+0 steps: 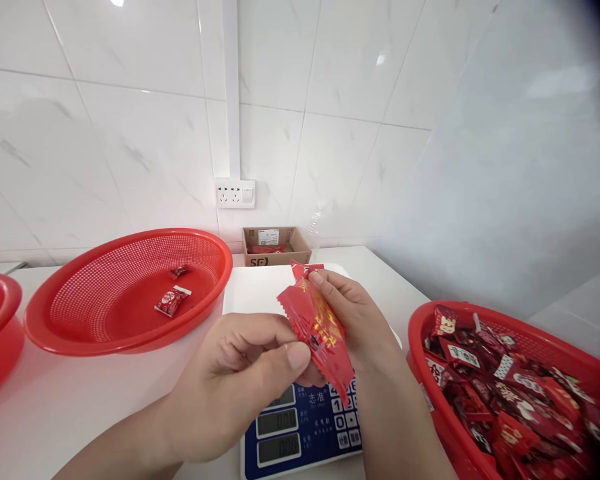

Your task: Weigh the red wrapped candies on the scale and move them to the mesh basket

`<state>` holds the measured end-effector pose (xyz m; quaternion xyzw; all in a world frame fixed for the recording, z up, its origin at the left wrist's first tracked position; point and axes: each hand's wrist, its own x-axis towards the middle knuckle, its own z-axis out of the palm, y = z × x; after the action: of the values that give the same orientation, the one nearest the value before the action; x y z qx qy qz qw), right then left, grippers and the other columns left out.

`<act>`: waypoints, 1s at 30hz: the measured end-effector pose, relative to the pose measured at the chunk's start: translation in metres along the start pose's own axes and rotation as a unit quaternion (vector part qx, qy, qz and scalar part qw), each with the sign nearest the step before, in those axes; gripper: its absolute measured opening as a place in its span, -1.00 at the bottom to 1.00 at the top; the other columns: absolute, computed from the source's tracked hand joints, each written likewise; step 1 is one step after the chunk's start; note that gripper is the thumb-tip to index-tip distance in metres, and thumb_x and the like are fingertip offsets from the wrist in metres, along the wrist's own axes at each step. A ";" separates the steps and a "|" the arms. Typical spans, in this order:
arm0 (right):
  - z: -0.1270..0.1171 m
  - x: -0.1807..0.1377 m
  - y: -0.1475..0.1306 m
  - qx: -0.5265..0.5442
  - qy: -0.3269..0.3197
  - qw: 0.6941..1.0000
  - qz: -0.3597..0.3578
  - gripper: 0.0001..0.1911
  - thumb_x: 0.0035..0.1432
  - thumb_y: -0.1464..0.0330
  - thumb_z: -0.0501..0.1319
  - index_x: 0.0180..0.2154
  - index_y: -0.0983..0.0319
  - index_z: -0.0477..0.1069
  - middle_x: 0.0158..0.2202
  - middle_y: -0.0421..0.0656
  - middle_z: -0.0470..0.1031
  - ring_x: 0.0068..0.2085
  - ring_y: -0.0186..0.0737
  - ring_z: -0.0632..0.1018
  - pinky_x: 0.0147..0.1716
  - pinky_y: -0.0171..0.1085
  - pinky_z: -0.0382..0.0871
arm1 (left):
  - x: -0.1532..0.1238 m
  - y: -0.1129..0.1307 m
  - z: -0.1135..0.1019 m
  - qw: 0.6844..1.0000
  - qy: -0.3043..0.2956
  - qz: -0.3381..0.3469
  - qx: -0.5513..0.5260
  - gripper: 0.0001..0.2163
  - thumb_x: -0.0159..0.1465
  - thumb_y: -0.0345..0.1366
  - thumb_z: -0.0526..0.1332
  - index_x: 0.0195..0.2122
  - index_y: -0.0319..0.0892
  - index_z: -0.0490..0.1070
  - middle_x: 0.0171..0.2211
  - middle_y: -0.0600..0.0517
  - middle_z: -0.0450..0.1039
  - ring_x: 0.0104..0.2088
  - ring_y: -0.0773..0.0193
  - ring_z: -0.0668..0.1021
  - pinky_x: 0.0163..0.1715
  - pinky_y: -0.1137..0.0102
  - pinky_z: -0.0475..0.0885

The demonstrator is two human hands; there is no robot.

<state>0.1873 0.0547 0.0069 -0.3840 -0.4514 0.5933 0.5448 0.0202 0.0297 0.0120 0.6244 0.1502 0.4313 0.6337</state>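
Over the digital scale (300, 433), my left hand (240, 380) pinches the edge of a red snack packet (323, 327) with yellow lettering between thumb and forefinger. My right hand (353, 313) is closed on the packet from the other side, its thumb near the top. A further red wrapper end (305, 268) sticks out above, at the right fingertips; whether it is a second packet I cannot tell. Part of the scale's keypad and its white weighing plate (250, 291) are hidden behind the hands.
On the left, a red perforated basket (130, 347) holds a few small wrapped snacks (173, 301). Another red basket (0, 293) is cut off at the left edge. A red basket (420, 327) full of wrapped snacks stands right. A cardboard box (280, 258) sits by the tiled wall.
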 end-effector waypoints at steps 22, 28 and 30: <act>0.001 0.003 0.003 -0.007 -0.001 1.000 -0.007 -0.57 -0.02 0.00 0.39 -0.50 0.21 0.38 -0.63 -0.34 0.30 -0.63 -0.46 0.24 -0.66 -0.42 0.02 | 0.001 0.005 0.002 0.993 0.032 0.044 0.102 -0.78 0.33 -0.35 0.20 -0.46 -0.14 0.55 -0.48 0.11 0.57 -0.43 0.39 0.53 -0.38 0.56 0.45; 0.000 0.002 0.004 -0.005 0.001 1.000 -0.017 -0.55 -0.01 0.00 0.39 -0.52 0.20 0.34 -0.61 -0.33 0.31 -0.61 -0.46 0.26 -0.67 -0.42 0.05 | 0.001 0.003 0.002 0.994 0.034 0.045 0.097 -0.78 0.33 -0.35 0.21 -0.47 -0.15 0.52 -0.49 0.10 0.56 -0.45 0.38 0.52 -0.40 0.54 0.44; -0.001 0.002 0.005 -0.014 0.006 1.000 -0.024 -0.56 0.00 -0.02 0.37 -0.51 0.20 0.35 -0.62 -0.34 0.29 -0.62 -0.46 0.25 -0.67 -0.42 0.06 | 0.001 0.003 0.002 0.994 0.039 0.041 0.098 -0.78 0.32 -0.33 0.20 -0.48 -0.16 0.51 -0.49 0.08 0.56 -0.45 0.37 0.51 -0.40 0.52 0.44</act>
<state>0.1865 0.0569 0.0018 -0.3843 -0.4656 0.5715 0.5558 0.0208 0.0288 0.0152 0.6720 0.1906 0.4638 0.5450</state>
